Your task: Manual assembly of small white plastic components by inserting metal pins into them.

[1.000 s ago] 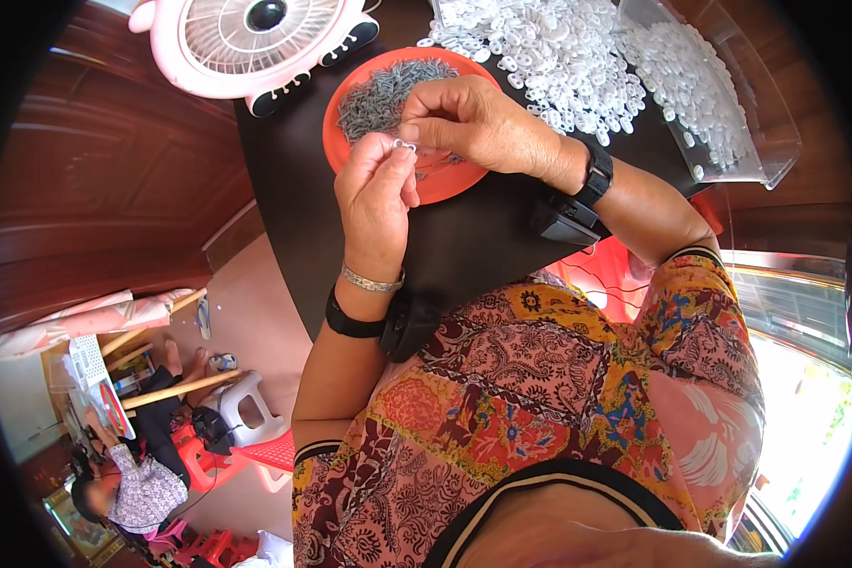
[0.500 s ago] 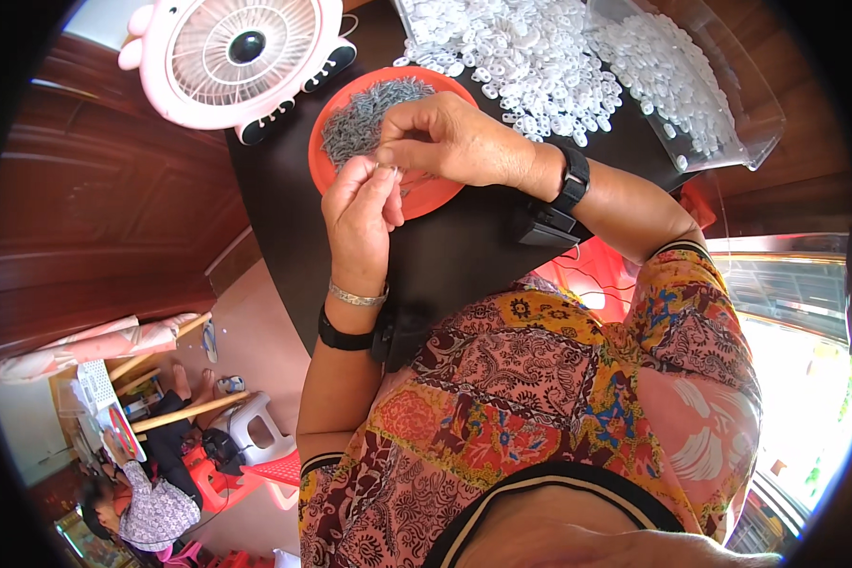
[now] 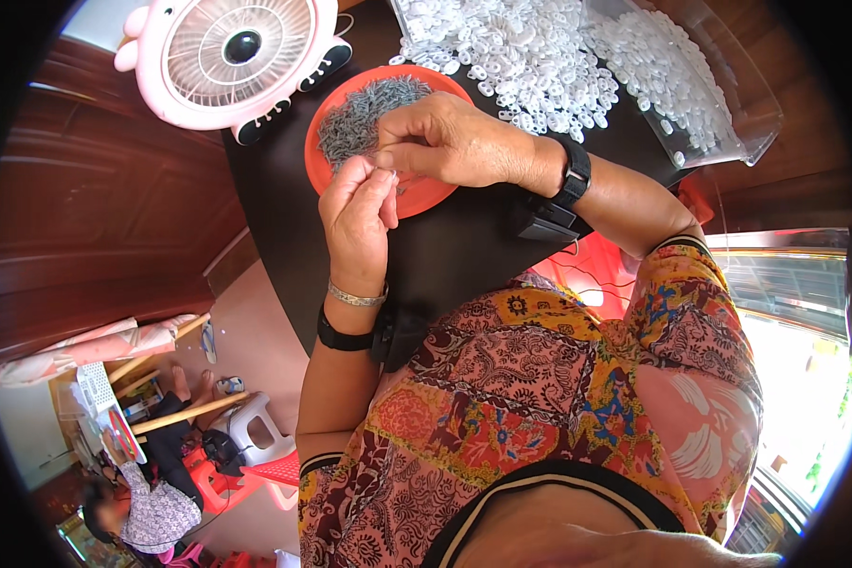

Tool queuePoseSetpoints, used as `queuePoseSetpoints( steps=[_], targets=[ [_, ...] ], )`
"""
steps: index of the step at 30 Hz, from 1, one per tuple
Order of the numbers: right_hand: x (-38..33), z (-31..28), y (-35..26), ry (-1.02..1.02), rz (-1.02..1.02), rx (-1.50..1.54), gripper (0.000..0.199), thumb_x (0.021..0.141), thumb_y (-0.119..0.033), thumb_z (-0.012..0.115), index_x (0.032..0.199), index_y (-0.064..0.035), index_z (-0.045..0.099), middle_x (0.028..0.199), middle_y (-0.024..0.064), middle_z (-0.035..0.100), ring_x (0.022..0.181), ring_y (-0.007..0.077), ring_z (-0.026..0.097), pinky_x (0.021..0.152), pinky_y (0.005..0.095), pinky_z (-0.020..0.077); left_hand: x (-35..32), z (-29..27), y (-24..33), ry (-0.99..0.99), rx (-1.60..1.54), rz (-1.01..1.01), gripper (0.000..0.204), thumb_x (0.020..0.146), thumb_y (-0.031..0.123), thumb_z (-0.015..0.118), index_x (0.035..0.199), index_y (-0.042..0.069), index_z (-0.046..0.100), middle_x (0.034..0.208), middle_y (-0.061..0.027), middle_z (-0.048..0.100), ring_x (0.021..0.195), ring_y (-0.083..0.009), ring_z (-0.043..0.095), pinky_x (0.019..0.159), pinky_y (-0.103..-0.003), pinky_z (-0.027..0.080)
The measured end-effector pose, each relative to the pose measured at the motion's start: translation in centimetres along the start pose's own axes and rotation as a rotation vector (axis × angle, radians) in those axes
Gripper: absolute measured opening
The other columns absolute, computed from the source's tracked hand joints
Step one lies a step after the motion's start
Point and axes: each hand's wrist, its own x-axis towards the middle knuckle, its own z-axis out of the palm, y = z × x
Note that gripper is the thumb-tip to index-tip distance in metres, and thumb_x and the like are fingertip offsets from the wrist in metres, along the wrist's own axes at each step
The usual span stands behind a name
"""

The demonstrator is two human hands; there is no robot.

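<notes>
Bare left hand (image 3: 355,222) and bare right hand (image 3: 459,142) meet over a round orange-red plastic bowl (image 3: 424,197)

The left thumb and forefinger are pinched tight on a tiny pale piece (image 3: 381,171) at the bowl's near side; fingers mostly hide it, so its shape cannot be told. The right thumb and forefinger are also closed narrowly at the same spot, and whether they grip anything cannot be told. Slender grey pieces (image 3: 355,123) lie heaped in the bowl, which rests on a black tabletop (image 3: 279,218). Beyond the right hand spreads a heap of small white oval pieces with holes (image 3: 540,66); to its right, a clear plastic bin (image 3: 765,142) holds more. A pink-and-white round fan (image 3: 242,47) is left of the bowl. At lower left, another person in a patterned top (image 3: 161,516) sits well apart.
</notes>
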Motion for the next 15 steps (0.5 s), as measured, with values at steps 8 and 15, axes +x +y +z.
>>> queuePoseSetpoints(
  steps=[8, 15],
  targets=[
    [-0.3, -7.3, 1.1, 0.222, 0.119, -0.74, 0.018, 0.083, -0.023, 0.06, 0.081, -0.006, 0.064, 0.075, 0.0113, 0.063, 0.069, 0.0254, 0.061, 0.062, 0.0366, 0.0467, 0.3, -1.0, 0.1, 0.085, -0.076, 0.064, 0.016, 0.091, 0.012, 0.052, 0.078, 0.002, 0.054, 0.061, 0.0007, 0.05, 0.051, -0.0054, 0.043, 0.046, -0.02, 0.031],
    [-1.3, -7.8, 6.3, 0.076, 0.212, -1.022, 0.012, 0.079, -0.016, 0.053, 0.074, -0.0069, 0.058, 0.074, 0.0137, 0.059, 0.076, 0.0358, 0.057, 0.066, 0.046, 0.0439, 0.2, -0.8, 0.4, 0.087, -0.05, 0.082, 0.017, 0.091, 0.012, 0.052, 0.076, 0.004, 0.053, 0.061, 0.0008, 0.05, 0.051, -0.0053, 0.044, 0.046, -0.02, 0.031]
  ],
)
